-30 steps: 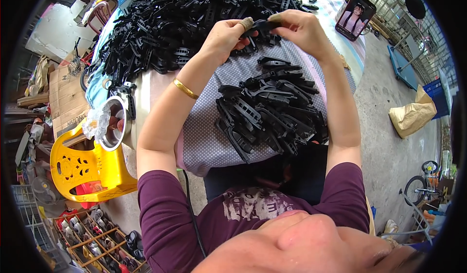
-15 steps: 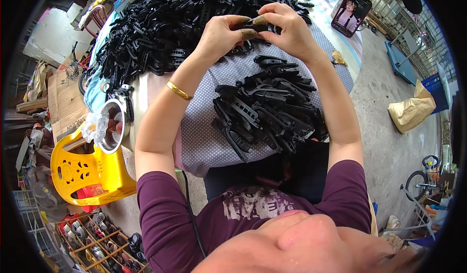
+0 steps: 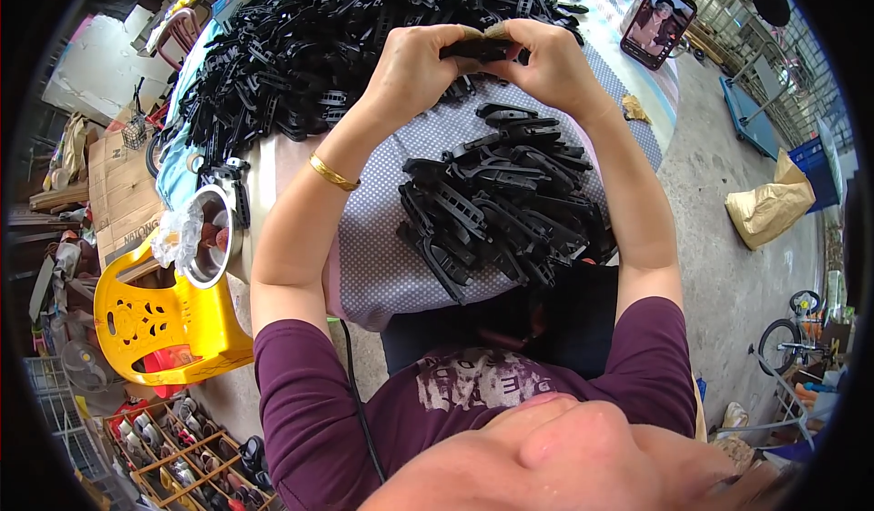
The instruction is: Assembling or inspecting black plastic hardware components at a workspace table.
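Observation:
Both my hands meet above the table, pinching one black plastic part [image 3: 480, 50] between them. My left hand [image 3: 421, 63], on the gold-bangled arm, grips its left end. My right hand [image 3: 548, 63] grips the other end, with thumb and fingers pressed on it. Coverings on some fingertips look brownish. The part's exact kind is hard to make out, as my fingers cover much of it. Behind my hands spreads a large heap of similar black plastic parts [image 3: 291, 47]. Nearer to me, a smaller pile of black plastic parts [image 3: 496, 192] lies between my forearms on the dotted cloth [image 3: 369, 238].
A phone [image 3: 657, 23] stands upright at the table's far right, with a crumpled tan scrap [image 3: 635, 108] nearer. To the left, a metal bowl [image 3: 228, 238] with a plastic bag sits by a yellow chair [image 3: 137, 315]. A tan sack [image 3: 772, 203] stands on the floor at right.
My fingers have shifted: the right fingers, raised before, are now folded down, and both thumbs and fingertips press together on the black part. The phone's picture has changed.

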`<state>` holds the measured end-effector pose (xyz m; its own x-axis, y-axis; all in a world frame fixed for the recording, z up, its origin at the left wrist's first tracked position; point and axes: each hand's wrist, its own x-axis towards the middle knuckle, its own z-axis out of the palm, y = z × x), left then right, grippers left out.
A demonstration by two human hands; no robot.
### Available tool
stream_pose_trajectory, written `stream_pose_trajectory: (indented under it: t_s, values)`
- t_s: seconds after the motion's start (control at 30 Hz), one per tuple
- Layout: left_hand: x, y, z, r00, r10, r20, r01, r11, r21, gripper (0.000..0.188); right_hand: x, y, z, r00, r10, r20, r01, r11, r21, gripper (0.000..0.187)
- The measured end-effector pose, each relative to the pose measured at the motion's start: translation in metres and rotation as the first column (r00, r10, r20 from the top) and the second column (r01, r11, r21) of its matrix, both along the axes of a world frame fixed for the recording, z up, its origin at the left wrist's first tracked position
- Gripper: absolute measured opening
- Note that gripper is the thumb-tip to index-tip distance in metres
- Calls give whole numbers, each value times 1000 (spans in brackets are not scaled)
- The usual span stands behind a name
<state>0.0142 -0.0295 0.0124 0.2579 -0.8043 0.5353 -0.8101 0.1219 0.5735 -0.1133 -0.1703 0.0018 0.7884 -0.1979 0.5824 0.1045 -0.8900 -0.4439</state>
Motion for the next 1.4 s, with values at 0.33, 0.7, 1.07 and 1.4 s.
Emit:
stream_pose_trajectory:
  t_s: [0.33, 0.7, 1.07, 1.4]
  values:
    - [-6, -7, -19, 985, -85, -151, 96, 993, 69, 36, -10, -57, -4, 998, 59, 11, -54, 817, 574, 35]
    - [-14, -16, -30, 934, -272, -231, 328, 911, 250, 29, -8, -82, -35, 804, -476, -356, 329, 856, -399, 29]
    - [4, -61, -35, 956, 194, 222, -164, 976, -144, 14, -16, -84, -22, 980, -44, -196, 109, 936, 336, 26]
    - [23, -22, -28, 56, -281, -958, 209, 942, -264, 23, 11, -22, -11, 941, 132, 312, -329, 574, 750, 30]
